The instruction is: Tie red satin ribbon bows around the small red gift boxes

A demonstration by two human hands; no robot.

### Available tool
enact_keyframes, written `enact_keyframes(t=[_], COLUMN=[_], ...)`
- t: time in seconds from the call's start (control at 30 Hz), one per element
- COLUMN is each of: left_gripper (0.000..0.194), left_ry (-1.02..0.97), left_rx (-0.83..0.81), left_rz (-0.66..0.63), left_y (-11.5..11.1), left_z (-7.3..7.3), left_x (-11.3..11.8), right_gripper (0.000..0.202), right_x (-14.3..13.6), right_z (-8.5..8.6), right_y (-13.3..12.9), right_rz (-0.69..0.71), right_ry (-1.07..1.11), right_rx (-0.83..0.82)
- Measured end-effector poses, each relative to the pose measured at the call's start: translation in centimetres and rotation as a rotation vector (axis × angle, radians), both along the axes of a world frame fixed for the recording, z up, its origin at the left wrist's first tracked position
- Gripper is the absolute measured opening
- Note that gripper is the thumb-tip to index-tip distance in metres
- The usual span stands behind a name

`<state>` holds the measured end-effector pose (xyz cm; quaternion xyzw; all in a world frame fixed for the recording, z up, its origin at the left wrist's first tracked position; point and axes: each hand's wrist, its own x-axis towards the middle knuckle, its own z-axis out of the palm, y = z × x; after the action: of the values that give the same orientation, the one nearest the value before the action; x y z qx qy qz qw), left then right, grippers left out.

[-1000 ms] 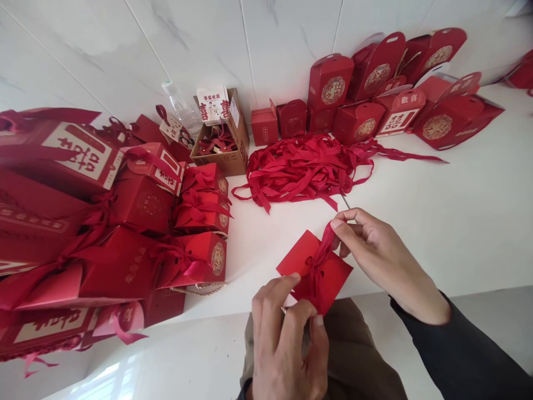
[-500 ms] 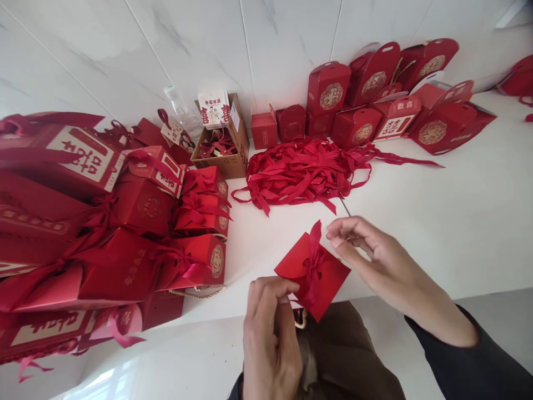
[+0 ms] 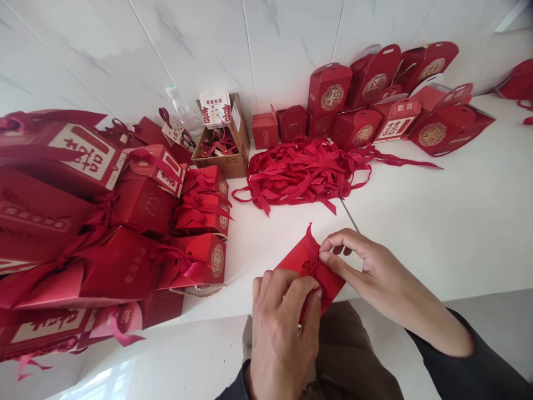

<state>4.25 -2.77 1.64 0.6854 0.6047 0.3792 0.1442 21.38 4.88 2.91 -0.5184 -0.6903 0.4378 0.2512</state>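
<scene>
A small red gift box [image 3: 291, 256] stands at the table's front edge, cornerwise to me. Tied over its top is a dark red ribbon [image 3: 310, 244], one tail pointing up and away. My left hand [image 3: 285, 322] covers the box's near left side, its thumb and forefinger pinched on the ribbon's near part. From the right, my right hand [image 3: 370, 266] pinches the ribbon near the knot between thumb and forefinger. The fingers hide part of the bow and the box's near side.
A heap of loose red ribbons [image 3: 300, 172] lies beyond the box. Ribbon-tied red boxes [image 3: 137, 205] are piled on the left. An open cardboard carton [image 3: 239, 133] and more red boxes [image 3: 362, 122] line the tiled wall, with a clear plastic bottle [image 3: 183, 111] beside the carton.
Both hands have moved in onto the bow: the left to the right and slightly up, the right to the left. Their fingers now pinch the ribbon; the box has turned slightly.
</scene>
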Motion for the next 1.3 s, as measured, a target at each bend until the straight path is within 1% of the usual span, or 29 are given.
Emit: enact_keyframes(t=[0.07,0.23,0.37,0.43,0.57,0.63,0.77,0.87,0.97,1.0,1.07,1.13,1.2,1.3], left_gripper=[0.020,0.014,0.014,0.015,0.017,0.016,0.014,0.014,0.009,0.009,0.018,0.024,0.025,0.023], left_ry=[-0.042,-0.101,-0.132,-0.128,-0.105,-0.102,-0.123,-0.184,-0.216,-0.201,-0.148,-0.085,-0.028,0.047], left_rx=[-0.003,-0.078,-0.129,-0.132,-0.124,-0.122,-0.123,-0.166,-0.160,-0.127,-0.032,0.047,0.062,0.034], left_rz=[0.012,0.039,0.063,0.058,0.035,0.025,0.013,0.070,0.134,0.144,0.153,0.135,0.096,0.062], left_y=[0.0,-0.5,-1.0,-1.1,-1.2,-1.2,-1.3,-1.4,-1.3,-1.2,-1.1,-0.9,-0.8,-0.3], left_z=[-0.1,-0.5,-0.8,-0.8,-0.9,-0.9,-1.0,-0.9,-0.6,-0.4,-0.2,0.1,0.3,0.5], left_x=[-0.2,-1.0,-1.3,-1.4,-1.7,-1.8,-1.7,-1.5,-1.4,-1.4,-1.3,-1.1,-0.7,-0.1], right_gripper=[0.024,0.028,0.029,0.025,0.017,0.017,0.015,0.015,0.018,0.019,0.021,0.022,0.021,0.020], right_x=[0.0,-0.1,-0.3,-0.4,-0.8,-0.9,-1.1,-1.0,-0.9,-0.9,-0.9,-0.9,-1.0,-1.1], right_z=[0.1,0.3,0.3,0.1,-0.1,-0.1,-0.2,-0.2,0.1,0.3,0.6,0.8,0.8,0.6], right_y=[0.0,0.0,-0.1,-0.2,-0.4,-0.5,-0.5,-0.6,-0.7,-0.7,-0.7,-0.7,-0.7,-0.8], right_rz=[-0.009,-0.018,-0.041,-0.062,-0.058,-0.046,-0.062,-0.080,-0.106,-0.122,-0.149,-0.161,-0.149,-0.123], right_ry=[-0.004,-0.013,-0.036,-0.069,-0.156,-0.186,-0.198,-0.180,-0.108,-0.070,0.002,0.053,0.069,0.080], right_rx=[-0.002,0.003,0.012,0.087,0.319,0.361,0.353,0.342,0.264,0.226,0.162,0.144,0.144,0.136])
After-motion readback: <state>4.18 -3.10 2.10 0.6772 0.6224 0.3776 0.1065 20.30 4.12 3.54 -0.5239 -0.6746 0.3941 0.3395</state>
